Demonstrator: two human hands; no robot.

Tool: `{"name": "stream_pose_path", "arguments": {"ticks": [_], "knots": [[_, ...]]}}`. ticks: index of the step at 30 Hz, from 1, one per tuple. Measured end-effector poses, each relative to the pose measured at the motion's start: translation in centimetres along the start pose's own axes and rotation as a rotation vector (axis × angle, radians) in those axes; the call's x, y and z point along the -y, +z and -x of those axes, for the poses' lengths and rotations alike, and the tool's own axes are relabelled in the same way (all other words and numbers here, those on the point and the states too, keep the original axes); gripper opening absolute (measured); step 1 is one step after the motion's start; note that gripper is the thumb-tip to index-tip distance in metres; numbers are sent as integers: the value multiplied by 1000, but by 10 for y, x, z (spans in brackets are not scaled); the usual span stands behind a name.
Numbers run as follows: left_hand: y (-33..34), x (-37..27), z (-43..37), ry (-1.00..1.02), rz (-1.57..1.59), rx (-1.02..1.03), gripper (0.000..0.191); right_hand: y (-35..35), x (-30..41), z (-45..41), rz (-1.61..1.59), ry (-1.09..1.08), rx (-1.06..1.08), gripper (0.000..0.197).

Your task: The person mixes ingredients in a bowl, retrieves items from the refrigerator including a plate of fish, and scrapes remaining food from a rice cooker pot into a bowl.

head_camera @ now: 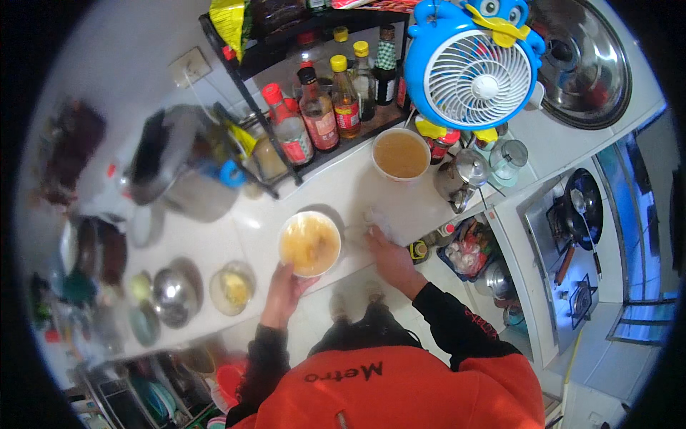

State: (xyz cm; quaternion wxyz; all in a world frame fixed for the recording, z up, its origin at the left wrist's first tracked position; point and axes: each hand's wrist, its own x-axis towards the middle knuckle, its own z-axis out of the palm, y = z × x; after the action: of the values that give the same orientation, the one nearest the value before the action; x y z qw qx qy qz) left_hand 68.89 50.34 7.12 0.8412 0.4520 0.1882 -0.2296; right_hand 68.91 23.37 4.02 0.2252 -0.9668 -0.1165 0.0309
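Near the counter's front edge, a white bowl (310,244) of yellowish, soup-like liquid is held at its near rim by my left hand (286,292). Right of it, my right hand (391,260) rests its fingertips on a crumpled, pale, translucent thing (378,217), perhaps a cloth or thin plastic; whether it grips it cannot be told. Behind that stands a white bowl of brown liquid (401,154). To the left are a glass bowl with yellow food (233,288) and an upturned metal bowl (174,292).
A black rack (343,145) with sauce bottles (321,115) lines the wall. The blue fan (471,69), a metal pot (462,174) and glass jars (506,158) stand at the back right. A wok (584,209) sits on the stove at far right.
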Motion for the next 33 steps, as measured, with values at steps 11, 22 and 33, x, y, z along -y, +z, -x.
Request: {"name": "stream_pose_path", "arguments": {"ticks": [11,22,33], "knots": [[52,-13,-91,-4,-66,141,42,-7,-62,-42,42,112,-291,35],[85,-16,-133,-34,-69,117,48,-10,-60,24,-38,-12,-26,38],[97,24,-72,148,-126,0,54,8,-43,18,45,-252,-107,31]]}}
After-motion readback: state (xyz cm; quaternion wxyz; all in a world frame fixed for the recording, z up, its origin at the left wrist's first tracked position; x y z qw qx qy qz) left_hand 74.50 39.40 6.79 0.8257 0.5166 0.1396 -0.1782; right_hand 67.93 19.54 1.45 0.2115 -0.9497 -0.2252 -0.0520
